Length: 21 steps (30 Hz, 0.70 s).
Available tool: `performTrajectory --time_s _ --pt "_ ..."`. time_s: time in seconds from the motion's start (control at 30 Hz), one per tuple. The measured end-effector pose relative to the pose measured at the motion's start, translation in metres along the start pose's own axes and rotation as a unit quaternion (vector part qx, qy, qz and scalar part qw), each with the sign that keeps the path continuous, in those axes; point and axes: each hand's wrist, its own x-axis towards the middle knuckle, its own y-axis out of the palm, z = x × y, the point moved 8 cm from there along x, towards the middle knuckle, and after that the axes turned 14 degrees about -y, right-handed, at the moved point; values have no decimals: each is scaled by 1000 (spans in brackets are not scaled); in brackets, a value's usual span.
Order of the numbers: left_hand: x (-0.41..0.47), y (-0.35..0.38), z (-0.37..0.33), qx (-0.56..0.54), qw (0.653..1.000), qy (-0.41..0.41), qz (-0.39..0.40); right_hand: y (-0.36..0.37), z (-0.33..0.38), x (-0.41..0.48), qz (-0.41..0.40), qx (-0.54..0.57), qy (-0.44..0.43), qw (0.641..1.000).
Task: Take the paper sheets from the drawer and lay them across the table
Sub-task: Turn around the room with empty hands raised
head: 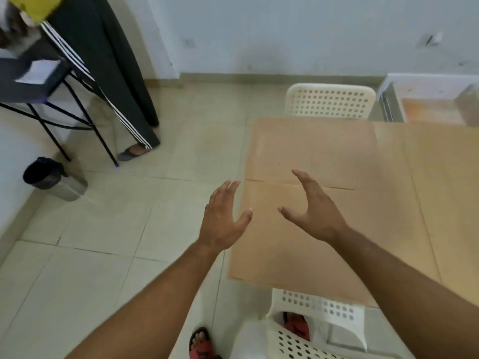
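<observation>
A pale tiled floor [103,229] meets a table [440,203] covered in brown paper sheets [311,156], which lie flat from the centre toward 3 o'clock. The left hand [223,218] and the right hand [311,208] hover above the sheets' left edge, both spread wide, holding nothing. A white perforated chair [329,101] stands at 1 o'clock.

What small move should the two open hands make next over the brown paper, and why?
Probably lower both hands onto the brown paper sheets and press them flat. The left hand and right hand hover open and hold nothing, and a seam between two sheets shows just beyond the fingers.
</observation>
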Motion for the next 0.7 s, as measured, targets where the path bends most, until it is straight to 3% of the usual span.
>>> performTrajectory --time_s 0.27,0.43,0.7 --pt "17 -148 82 -32 996 81 -2 70 135 52 -43 21 5 999" --pt "35 -222 106 -66 994 81 -24 80 201 94 -77 18 -17 997" --pt "120 -271 79 -95 987 122 -46 63 217 178 -114 2 -25 993"
